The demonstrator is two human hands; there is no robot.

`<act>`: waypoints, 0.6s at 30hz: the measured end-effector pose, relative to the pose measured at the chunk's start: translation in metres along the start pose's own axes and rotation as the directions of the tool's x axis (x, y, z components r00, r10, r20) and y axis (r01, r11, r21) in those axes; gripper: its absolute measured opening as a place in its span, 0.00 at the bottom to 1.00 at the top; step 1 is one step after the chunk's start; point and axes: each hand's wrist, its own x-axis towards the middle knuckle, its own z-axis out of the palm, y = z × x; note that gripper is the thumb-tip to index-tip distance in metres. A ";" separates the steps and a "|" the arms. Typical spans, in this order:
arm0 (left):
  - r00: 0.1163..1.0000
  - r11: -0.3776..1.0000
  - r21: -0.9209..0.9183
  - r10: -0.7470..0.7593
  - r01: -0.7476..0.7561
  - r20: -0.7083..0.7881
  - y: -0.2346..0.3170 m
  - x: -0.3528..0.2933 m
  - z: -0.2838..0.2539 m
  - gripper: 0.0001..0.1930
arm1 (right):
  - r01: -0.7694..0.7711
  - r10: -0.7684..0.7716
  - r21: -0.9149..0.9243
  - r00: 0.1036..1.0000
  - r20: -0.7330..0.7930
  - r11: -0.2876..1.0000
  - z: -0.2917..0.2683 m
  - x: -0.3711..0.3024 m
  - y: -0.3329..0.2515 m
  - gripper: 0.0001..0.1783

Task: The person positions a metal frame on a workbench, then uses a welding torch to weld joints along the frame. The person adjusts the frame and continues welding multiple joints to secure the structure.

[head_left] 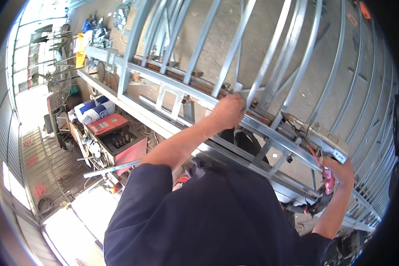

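Observation:
My left hand [229, 111] is closed over the long galvanised rail [164, 79] of a metal frame, at the foot of an upright bar [266, 57]. Its curled fingers hide whatever they grip. Farther right, my right hand [341, 170] is wrapped around the rear of a silver power tool [326, 139] with a tapered nose. The nose points left toward the rail, close to another bar's foot; I cannot tell whether they touch. Something red hangs beneath the tool beside my right hand. Rusty brown strips [195, 80] run along the rail behind the bars.
Parallel metal bars [341, 66] stretch over the concrete floor ahead and to the right. At left stand a red machine box [113, 128] with an open dark front and blue-and-white sacks [93, 110]. A pale beam [142, 113] lies on my side of the rail.

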 end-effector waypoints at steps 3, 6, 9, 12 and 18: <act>0.996 0.991 0.099 -0.089 0.089 -0.005 0.011 -0.004 0.002 0.07 | 0.046 -0.048 0.079 0.999 0.017 0.996 0.004 0.002 0.001 0.22; 0.998 0.974 0.226 0.034 -0.023 -0.046 0.017 -0.012 0.004 0.06 | 0.019 -0.024 0.097 0.998 0.051 0.995 0.012 0.001 -0.011 0.32; 0.998 0.978 0.206 0.032 -0.021 -0.048 0.020 -0.017 0.002 0.07 | 0.007 -0.014 0.085 0.996 0.088 0.996 0.011 0.002 -0.014 0.36; 0.996 0.978 0.191 -0.078 0.086 -0.048 0.007 -0.012 0.006 0.08 | 0.065 -0.066 0.127 0.998 0.006 0.990 0.019 -0.007 -0.015 0.34; 0.984 0.953 0.300 0.017 0.038 -0.178 0.021 -0.022 0.020 0.07 | 0.008 -0.003 -0.076 0.998 0.070 0.997 0.016 -0.001 -0.026 0.31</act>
